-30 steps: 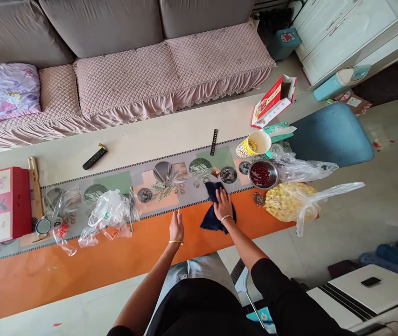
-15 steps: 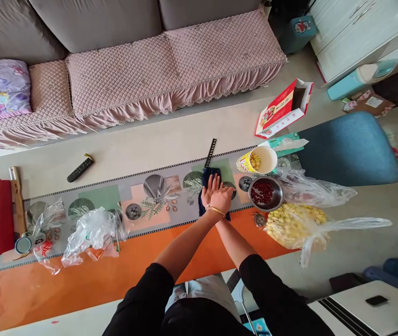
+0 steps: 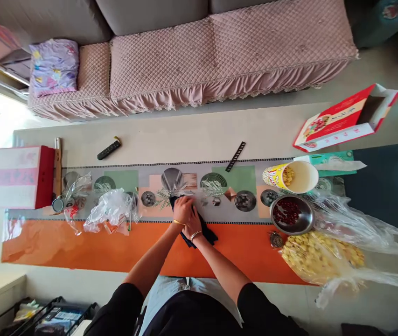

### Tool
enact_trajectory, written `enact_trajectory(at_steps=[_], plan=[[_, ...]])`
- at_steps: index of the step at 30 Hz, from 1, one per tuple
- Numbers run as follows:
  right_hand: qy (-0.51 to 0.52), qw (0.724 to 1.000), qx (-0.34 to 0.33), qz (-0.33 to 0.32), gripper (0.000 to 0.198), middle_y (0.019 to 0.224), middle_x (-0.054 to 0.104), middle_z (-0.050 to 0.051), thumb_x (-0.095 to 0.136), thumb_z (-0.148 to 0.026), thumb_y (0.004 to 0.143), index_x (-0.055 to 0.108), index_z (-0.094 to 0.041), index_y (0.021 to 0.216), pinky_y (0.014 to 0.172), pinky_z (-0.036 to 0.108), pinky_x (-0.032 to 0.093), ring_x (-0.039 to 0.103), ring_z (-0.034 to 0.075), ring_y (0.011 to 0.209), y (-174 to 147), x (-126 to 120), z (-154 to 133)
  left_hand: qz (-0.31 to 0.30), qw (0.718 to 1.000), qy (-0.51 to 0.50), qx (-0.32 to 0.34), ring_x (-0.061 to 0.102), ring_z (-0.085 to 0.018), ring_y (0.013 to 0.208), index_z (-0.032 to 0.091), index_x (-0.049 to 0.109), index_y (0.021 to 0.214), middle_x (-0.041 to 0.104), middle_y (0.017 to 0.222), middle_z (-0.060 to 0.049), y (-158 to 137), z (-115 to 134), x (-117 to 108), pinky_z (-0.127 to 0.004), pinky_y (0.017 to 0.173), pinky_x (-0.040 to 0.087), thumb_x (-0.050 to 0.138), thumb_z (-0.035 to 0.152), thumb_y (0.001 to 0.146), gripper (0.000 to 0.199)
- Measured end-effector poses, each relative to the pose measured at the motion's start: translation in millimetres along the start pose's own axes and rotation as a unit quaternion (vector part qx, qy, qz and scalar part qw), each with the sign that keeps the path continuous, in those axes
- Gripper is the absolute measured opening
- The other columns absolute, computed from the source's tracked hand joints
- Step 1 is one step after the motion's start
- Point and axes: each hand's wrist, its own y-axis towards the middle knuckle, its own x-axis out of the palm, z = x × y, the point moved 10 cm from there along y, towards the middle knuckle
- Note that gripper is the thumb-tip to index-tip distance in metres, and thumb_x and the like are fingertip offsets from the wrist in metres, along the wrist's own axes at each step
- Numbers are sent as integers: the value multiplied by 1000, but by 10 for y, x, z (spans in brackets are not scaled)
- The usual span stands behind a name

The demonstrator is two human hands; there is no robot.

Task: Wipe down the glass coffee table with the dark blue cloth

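Note:
A dark navy cloth [image 3: 205, 229] lies bunched across the grey runner and the orange strip of the table. My left hand [image 3: 182, 210], with a gold bracelet at the wrist, presses down on the cloth's upper left part, its fingers bunched over it. Close against it, my right hand [image 3: 194, 223], with a bangle, also grips and presses the cloth. The hands overlap, so some fingertips and the cloth beneath are hidden. The patterned runner [image 3: 164, 215] spreads around them.
To the right stand a popcorn bucket [image 3: 276, 177], a steel bowl [image 3: 309, 221] of red berries and a bag of popcorn [image 3: 307, 254]. Behind are a black slotted strip [image 3: 235, 156] and a remote [image 3: 108, 150]. Crumpled plastic [image 3: 111, 207] and a red-white box [image 3: 45, 177] sit left.
Both hands and the cloth have moved left and toward me across the runner, away from the black strip and bowl. The camera view has shifted too.

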Motion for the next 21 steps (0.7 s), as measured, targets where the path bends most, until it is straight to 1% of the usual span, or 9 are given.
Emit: enact_trajectory(at_steps=[1, 2, 4, 6, 8, 11, 15, 18, 21], plan=[[-2, 1000, -27, -7, 66, 156, 44, 12, 46, -30, 93, 34, -16, 156, 120, 61, 24, 32, 33, 147, -86, 66, -78, 28, 998, 10, -48, 59, -22, 104, 26, 70, 121, 67, 109, -9, -151, -343, -176, -37, 96, 44, 46, 18, 97, 35], [-12, 999, -36, -7, 68, 161, 36, 11, 46, -28, 92, 31, -16, 157, 123, 56, 23, 28, 30, 150, -160, 101, -87, 51, 994, 21, -93, 59, -23, 103, 25, 70, 120, 67, 110, -9, -321, -666, -328, -37, 96, 44, 43, 17, 97, 36], [-45, 998, -33, 4, 70, 166, 23, 11, 44, -26, 92, 27, -14, 159, 125, 52, 18, 20, 28, 154, -250, 100, 18, 82, 981, 44, -172, 59, -24, 103, 25, 71, 118, 68, 110, -10, -679, -1215, -541, -38, 95, 44, 41, 15, 96, 38], [-86, 996, -7, 21, 70, 168, 17, 10, 41, -27, 93, 24, -15, 159, 125, 52, 15, 16, 27, 155, -262, 18, 230, 102, 968, 58, -222, 59, -26, 106, 24, 71, 116, 68, 111, -10, -993, -1573, -646, -40, 94, 44, 41, 14, 95, 38], [-128, 991, 26, 41, 70, 168, 15, 10, 39, -28, 94, 20, -15, 160, 126, 51, 14, 13, 27, 156, -228, -113, 458, 114, 962, 60, -239, 58, -27, 111, 25, 70, 118, 67, 116, -10, -1210, -1735, -674, -42, 96, 44, 43, 12, 93, 39], [-180, 978, 73, 73, 69, 169, 14, 9, 35, -30, 96, 18, -15, 161, 126, 51, 15, 11, 26, 156, -142, -313, 703, 133, 962, 46, -232, 54, -29, 122, 24, 66, 126, 62, 128, -11, -1380, -1717, -667, -45, 102, 42, 43, 8, 90, 45], [-205, 963, 124, 124, 68, 168, 13, 11, 30, -33, 98, 14, -15, 161, 124, 55, 16, 11, 28, 155, 86, -462, 784, 154, 968, 5, -200, 46, -27, 135, 24, 59, 135, 55, 140, -12, -1565, -1478, -581, -46, 110, 39, 42, 7, 90, 51], [-211, 956, 143, 145, 68, 169, 10, 13, 28, -34, 99, 11, -13, 161, 124, 56, 15, 10, 30, 155, 407, -448, 648, 133, 980, -32, -145, 44, -23, 139, 23, 57, 136, 53, 144, -12, -1796, -1194, -333, -44, 113, 40, 40, 6, 90, 52], [-218, 958, 129, 138, 68, 169, 10, 12, 26, -34, 99, 10, -13, 161, 124, 56, 15, 8, 29, 155, 796, -310, 305, 71, 994, -57, -60, 38, -21, 145, 23, 56, 138, 50, 150, -9, -2113, -861, 34, -46, 118, 36, 39, 5, 89, 55]])
